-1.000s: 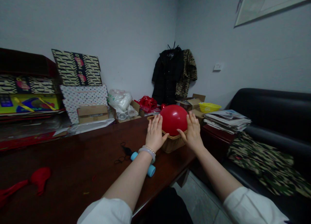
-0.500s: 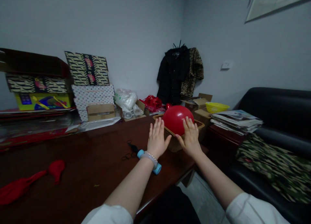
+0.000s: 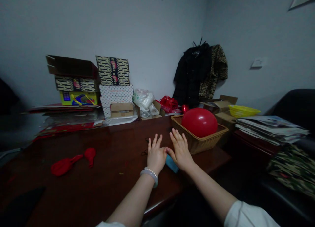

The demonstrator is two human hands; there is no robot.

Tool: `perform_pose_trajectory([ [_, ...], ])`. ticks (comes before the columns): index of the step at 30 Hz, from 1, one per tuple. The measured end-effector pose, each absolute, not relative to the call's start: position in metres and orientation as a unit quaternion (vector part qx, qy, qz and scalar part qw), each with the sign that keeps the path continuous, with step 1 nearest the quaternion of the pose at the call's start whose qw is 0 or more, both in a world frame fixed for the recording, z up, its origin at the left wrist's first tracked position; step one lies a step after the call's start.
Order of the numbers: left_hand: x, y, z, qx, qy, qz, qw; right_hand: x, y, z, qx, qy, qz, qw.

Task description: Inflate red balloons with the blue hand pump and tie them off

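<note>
A red inflated balloon rests in a brown wicker basket on the table's right part. Just left of the basket, my right hand is spread with nothing in it. My left hand is beside it, fingers apart and holding nothing; the two thumbs meet or nearly meet. Partly hidden behind my hands lies a light blue cylindrical object with a dark cord. Farther left on the table are two limp red balloons, one long and one small.
Stacked boxes and an open carton with plastic bags line the table's back. To the right are a yellow basket and a pile of papers. Coats hang in the corner.
My hands have drawn back from the red balloon, which now sits in the basket without my touch. My thumbs have come together. The view has swung left.
</note>
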State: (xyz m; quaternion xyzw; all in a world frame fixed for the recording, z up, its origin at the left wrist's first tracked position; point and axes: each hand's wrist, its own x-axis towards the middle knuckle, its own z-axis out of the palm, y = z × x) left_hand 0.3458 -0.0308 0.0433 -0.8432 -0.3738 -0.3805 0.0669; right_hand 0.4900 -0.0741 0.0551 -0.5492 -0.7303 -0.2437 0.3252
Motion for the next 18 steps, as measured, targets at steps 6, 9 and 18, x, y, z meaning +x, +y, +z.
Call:
perform_pose_trajectory([
  [6,0.264,-0.028,0.02,-0.818,-0.444,-0.355,0.086,0.425,-0.065,0.038,-0.539,-0.748,-0.198,0.333],
  [9,0.217,-0.025,0.013,-0.793,-0.496,-0.337,0.107,0.391,-0.058,0.027,-0.544,-0.745,-0.164,0.351],
  [18,0.101,-0.027,0.007,-0.733,-0.604,-0.276,0.15,0.309,-0.044,-0.004,-0.537,-0.745,-0.075,0.387],
])
